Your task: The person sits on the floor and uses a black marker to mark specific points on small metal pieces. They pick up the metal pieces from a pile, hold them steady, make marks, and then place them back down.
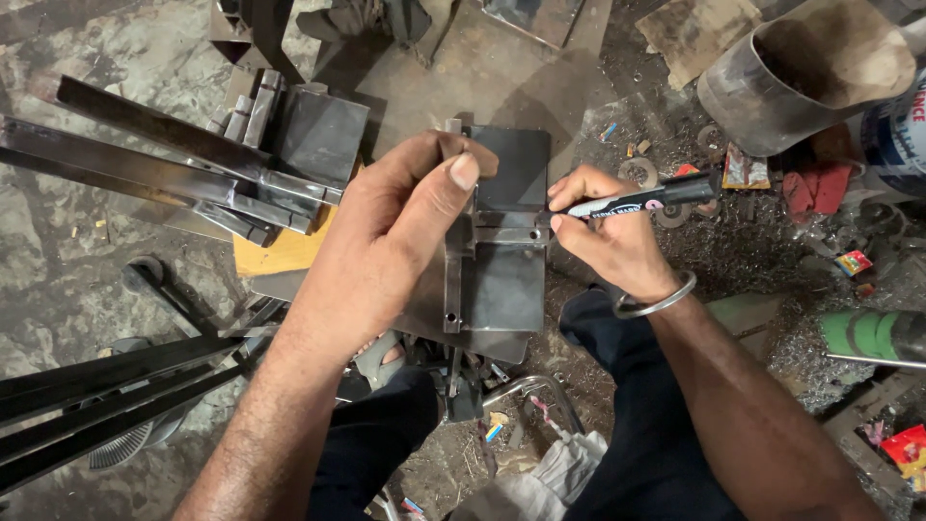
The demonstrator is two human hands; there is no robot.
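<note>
Two bare hands work a steel plate assembly (502, 280). Left hand (386, 251) clamps it; right hand (608, 236) pinches a marker (637, 201), tip on metal. No drawn line shows yet, perhaps hidden

- A single head-worn camera looked steeply down from above the person's lap, close over the work.
- The forearms came in from 6 o'clock; the littered floor (87, 251) filled the rest.
</note>
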